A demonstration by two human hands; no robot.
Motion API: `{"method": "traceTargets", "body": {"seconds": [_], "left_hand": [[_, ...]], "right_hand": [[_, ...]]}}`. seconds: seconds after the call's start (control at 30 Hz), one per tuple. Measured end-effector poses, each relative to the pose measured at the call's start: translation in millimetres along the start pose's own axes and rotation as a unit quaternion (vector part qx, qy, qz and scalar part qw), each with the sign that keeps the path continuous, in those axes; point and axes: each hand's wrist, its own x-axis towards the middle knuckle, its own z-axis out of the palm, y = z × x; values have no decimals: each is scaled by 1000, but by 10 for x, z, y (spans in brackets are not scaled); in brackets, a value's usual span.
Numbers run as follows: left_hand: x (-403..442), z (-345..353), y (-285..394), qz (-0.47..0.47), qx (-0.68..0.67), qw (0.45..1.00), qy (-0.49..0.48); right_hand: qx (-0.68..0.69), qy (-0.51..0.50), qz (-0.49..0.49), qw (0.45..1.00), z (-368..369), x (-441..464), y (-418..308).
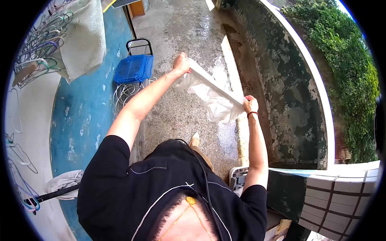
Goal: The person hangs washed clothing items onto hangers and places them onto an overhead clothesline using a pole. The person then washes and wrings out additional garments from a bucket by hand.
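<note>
Stretched out in front of me is a white garment (213, 86), held by both hands at arm's length. Its straight, band-like edge runs taut from upper left to lower right, while the thin fabric hangs bunched below it. My left hand (181, 63) is closed on the upper left end of the band. At the lower right end, my right hand (251, 104) grips the other corner, with a dark red bead bracelet on the wrist. What kind of garment it is, I cannot tell.
A blue folded crate (134, 68) on a black-handled cart stands left, above coiled white tubing (128, 95). Several hangers (44, 40) and a pale cloth (84, 40) hang upper left. A peeling low wall (281, 80) borders the right. The speckled floor (169, 120) looks wet.
</note>
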Motion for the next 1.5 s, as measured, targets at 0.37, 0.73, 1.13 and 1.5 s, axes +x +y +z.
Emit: {"method": "traceTargets", "body": {"seconds": [0.37,0.73,1.13,1.5], "left_hand": [[3183,356,11,195,219,955,36],[6275,494,-841,-38,225,973,-18],[10085,1711,-1529,-370,-329,868,47],[13351,1204,-338,54,234,969,63]], "right_hand": [[216,-237,29,947,244,3388,-1493],[-106,-61,-12,992,1291,6302,-2379],[171,-88,65,979,2571,9758,-2818],[281,-236,175,913,3222,13267,-4231]]}}
